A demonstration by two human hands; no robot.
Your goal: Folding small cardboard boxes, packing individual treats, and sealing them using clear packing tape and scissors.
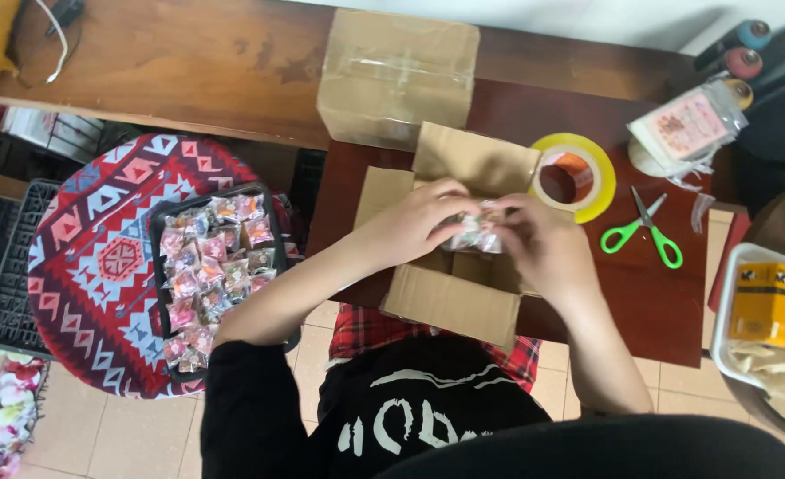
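Over the open cardboard box (450, 293) on the dark wooden bench (650, 302), I have both hands together on a small bundle of clear-wrapped packets (477, 232). My left hand (414, 222) curls around its near side, fingers closed on it; my right hand (543, 244) pinches the other end, so each hand is clamped on the same bundle, held just above the box's mouth with its flaps spread outward.

To my left, a black tray (157, 266) full of similar pink and pale wrapped packets sits on a round patterned stool (82, 266), well apart from the box. To my right on the bench lie a yellow tape roll (574, 177), touching the far flap, and green-handled scissors (645, 235) near it.

My worry is the grip: the wrappers look slick, and with the bundle held only at its ends, a loose packet could slide out and fall beside the box or onto the floor. The near flap also overhangs the bench edge, so pressing down on it could tip the box toward my lap.
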